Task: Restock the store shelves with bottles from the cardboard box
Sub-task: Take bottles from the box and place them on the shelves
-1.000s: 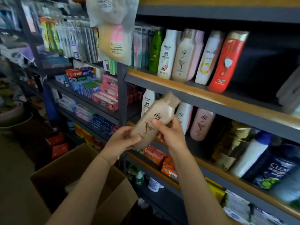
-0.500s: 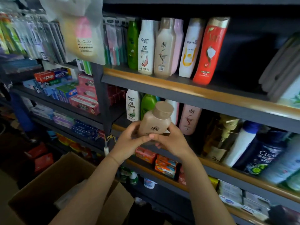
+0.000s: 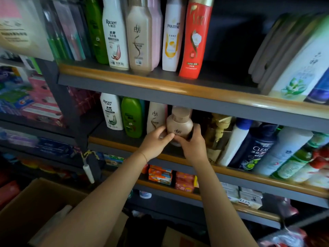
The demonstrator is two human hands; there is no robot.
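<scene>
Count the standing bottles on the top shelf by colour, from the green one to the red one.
Green bottle: 1
White bottles: 2
Beige bottle: 1
Pink bottle: 1
Red bottle: 1
Total: 6

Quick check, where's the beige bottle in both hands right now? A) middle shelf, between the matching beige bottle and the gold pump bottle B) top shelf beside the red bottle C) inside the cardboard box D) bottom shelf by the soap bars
A: left hand and right hand hold the beige bottle at the middle shelf, right of the matching beige bottle and left of the gold pump bottle.
</scene>
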